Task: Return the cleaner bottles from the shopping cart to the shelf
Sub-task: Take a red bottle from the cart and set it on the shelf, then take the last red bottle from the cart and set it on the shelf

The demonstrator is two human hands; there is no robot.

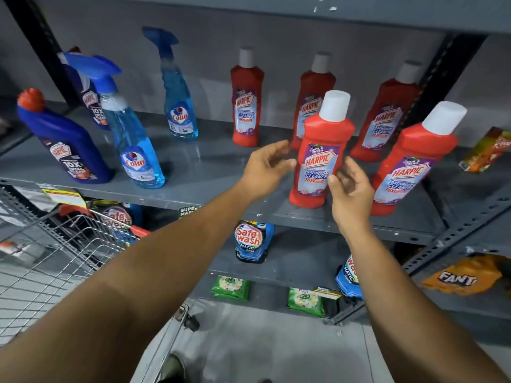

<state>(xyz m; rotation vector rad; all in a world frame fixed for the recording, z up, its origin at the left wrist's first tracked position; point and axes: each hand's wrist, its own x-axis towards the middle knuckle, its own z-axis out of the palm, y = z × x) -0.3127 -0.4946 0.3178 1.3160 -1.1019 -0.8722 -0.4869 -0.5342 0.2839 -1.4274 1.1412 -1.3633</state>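
A red Harpic bathroom cleaner bottle with a white cap stands upright near the front edge of the grey shelf. My left hand hovers just left of it with fingers apart, not touching. My right hand is open at its lower right, fingertips close to the label. Another red Harpic bottle stands to the right, and three more line the back. Two blue Colin spray bottles and two dark blue Harpic bottles stand on the left.
The wire shopping cart is at lower left, below the shelf. Lower shelves hold Safewash pouches and green packets. An orange Fanta pack and a juice carton sit in the bay to the right.
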